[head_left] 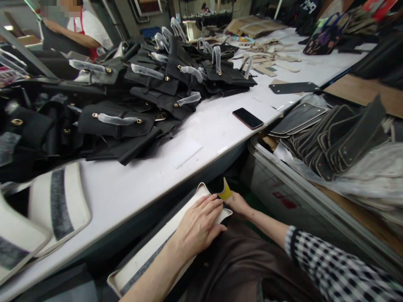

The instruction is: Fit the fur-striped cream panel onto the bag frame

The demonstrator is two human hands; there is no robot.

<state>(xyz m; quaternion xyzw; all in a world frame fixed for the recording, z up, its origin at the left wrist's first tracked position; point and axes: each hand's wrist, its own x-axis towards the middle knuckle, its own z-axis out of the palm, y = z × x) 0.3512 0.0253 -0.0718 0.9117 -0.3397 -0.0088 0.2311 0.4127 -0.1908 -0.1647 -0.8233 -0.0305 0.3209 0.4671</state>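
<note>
The left hand [198, 226] lies flat on a white-edged panel [151, 245] resting across the lap, fingers together and pressing down, a firm, even hold on the edge. The right hand [238, 204] sits at the panel's far corner, just beside a yellow strip [225, 191] (its fingers are hidden, so any grip cannot be told). Beyond lie the white table [141, 184], a phone [247, 118] and piled black bags [116, 121].

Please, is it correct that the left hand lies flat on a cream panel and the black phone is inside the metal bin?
No: the black smartphone is not inside the metal bin; it lies on the white table, as the head view shows. The left hand does lie flat on the cream panel.
</note>
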